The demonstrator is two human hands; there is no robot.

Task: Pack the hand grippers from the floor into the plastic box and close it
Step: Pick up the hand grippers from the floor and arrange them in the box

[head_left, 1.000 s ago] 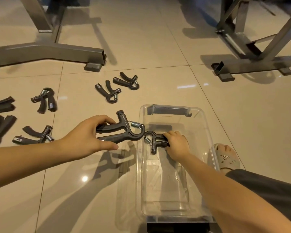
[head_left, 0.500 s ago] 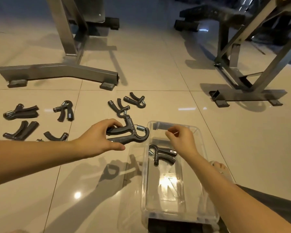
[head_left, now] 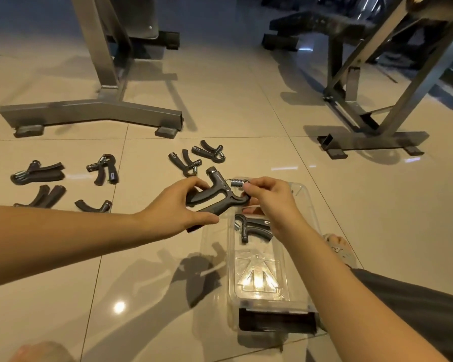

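Now | both hands (head_left: 183, 207) on hand gripper (head_left: 216, 195) | markings unreadable

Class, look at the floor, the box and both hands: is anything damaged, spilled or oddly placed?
Nothing stands out. Hand grippers lie scattered on the floor, one sits in the plastic box, and both hands hold another.

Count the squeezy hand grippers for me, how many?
8 dark hand grippers: one held by both hands, one inside the clear plastic box, six on the tiled floor.
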